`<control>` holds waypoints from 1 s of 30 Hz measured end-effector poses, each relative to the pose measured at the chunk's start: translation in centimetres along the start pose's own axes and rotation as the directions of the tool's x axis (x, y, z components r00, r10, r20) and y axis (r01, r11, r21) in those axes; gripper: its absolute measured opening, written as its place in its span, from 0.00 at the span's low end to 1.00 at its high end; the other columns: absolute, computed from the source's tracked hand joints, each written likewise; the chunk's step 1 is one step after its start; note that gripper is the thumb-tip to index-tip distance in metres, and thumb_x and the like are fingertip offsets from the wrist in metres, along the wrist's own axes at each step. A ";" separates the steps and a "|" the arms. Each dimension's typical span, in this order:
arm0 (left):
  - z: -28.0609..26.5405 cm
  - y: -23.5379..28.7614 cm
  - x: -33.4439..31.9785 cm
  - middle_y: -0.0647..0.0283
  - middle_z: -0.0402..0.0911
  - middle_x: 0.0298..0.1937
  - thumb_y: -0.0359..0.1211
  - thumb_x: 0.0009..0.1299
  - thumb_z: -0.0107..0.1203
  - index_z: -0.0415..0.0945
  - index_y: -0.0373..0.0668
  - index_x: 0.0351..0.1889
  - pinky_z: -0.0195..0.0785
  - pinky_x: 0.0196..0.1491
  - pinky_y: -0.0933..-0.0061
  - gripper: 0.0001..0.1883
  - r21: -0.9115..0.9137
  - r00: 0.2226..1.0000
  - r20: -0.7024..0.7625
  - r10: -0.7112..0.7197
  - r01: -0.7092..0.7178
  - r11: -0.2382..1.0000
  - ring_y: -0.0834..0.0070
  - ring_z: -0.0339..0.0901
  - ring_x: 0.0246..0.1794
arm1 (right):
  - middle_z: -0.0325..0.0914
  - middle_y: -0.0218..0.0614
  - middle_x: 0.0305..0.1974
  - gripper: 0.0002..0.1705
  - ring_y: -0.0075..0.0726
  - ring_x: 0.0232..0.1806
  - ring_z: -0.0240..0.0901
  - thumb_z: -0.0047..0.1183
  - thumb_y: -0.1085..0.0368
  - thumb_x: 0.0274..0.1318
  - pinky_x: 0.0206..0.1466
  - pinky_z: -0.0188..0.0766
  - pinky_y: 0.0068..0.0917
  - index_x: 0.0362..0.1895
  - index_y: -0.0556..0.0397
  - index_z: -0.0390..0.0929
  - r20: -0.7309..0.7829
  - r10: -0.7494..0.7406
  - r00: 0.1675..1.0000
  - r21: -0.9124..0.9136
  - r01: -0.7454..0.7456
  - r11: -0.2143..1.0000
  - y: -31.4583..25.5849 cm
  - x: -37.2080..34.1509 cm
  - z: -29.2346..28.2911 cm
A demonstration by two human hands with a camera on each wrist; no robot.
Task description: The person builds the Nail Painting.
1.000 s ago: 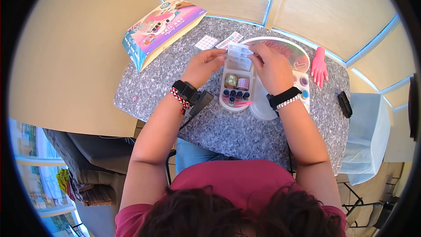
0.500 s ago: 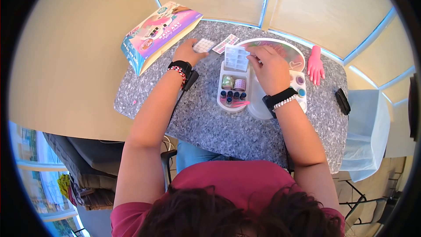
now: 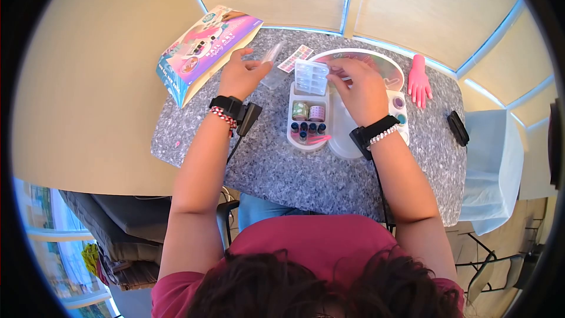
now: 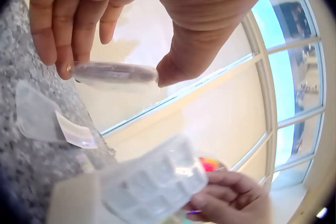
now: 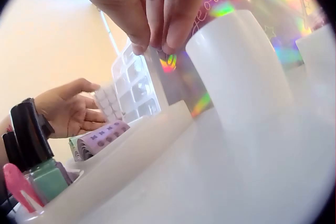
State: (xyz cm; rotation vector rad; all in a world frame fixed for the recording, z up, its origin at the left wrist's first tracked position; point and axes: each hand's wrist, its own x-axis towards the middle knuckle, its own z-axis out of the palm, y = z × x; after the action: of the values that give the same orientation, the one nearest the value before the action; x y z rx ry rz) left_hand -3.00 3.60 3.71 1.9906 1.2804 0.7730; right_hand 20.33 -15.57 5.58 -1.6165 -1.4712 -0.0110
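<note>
My left hand (image 3: 240, 79) pinches a thin clear pack (image 3: 273, 52) of small round white cells between thumb and fingers. It is raised off the table and turned edge-on in the left wrist view. With thumb and fingertips, my right hand (image 3: 360, 85) grips the right edge of a translucent white compartment tray (image 3: 312, 76). That tray stands tilted over the back of a white nail-art case (image 3: 291, 123). Inside the case sit two patterned tape rolls (image 3: 316, 112), several dark-capped polish bottles (image 3: 303, 128) and a pink tool (image 3: 319, 139).
Beneath the left hand lies a clear plastic piece (image 4: 34, 111), beside a sticker sheet (image 3: 296, 58). The nail art box (image 3: 206, 50) stands at the back left. A pink model hand (image 3: 418, 79) and a black object (image 3: 457, 128) lie to the right.
My left hand has let go of the compartment tray, moved left, taken hold of the gridded pack and lifted it, tilting it up. My right hand has kept its grip on the tray.
</note>
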 end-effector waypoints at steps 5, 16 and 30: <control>-0.6 2.7 -2.2 0.55 0.91 0.49 0.44 0.71 0.74 0.70 0.33 0.73 0.82 0.53 0.69 0.39 -0.515 0.979 0.180 -0.098 0.179 0.838 0.73 0.87 0.47 | 0.91 0.41 0.42 0.12 0.43 0.41 0.91 0.70 0.69 0.63 0.46 0.85 0.36 0.50 0.51 0.86 0.025 0.081 0.996 0.106 -0.083 0.991 0.2 0.2 0.6; -0.5 4.9 -5.5 0.49 0.85 0.64 0.40 0.84 0.57 0.68 0.39 0.76 0.78 0.70 0.55 0.27 -0.725 0.965 0.249 0.077 0.133 0.676 0.59 0.86 0.64 | 0.91 0.44 0.43 0.10 0.41 0.45 0.92 0.68 0.73 0.64 0.51 0.88 0.34 0.47 0.57 0.81 -0.006 0.187 0.982 0.283 -0.177 0.943 -0.4 0.3 0.8; 1.7 3.8 -4.9 0.48 0.82 0.69 0.46 0.81 0.60 0.62 0.41 0.77 0.73 0.74 0.49 0.33 -0.821 0.908 0.364 0.206 0.209 0.531 0.55 0.84 0.65 | 0.92 0.46 0.37 0.08 0.44 0.38 0.92 0.69 0.67 0.66 0.43 0.85 0.36 0.44 0.58 0.86 -0.001 0.233 0.973 0.082 -0.232 0.969 -0.3 -0.1 1.2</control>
State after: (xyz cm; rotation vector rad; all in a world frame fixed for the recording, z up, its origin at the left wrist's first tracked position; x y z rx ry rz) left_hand -1.38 -2.52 4.88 1.2054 0.4453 0.7075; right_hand 19.44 -14.89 4.99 -1.7095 -1.2500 0.1709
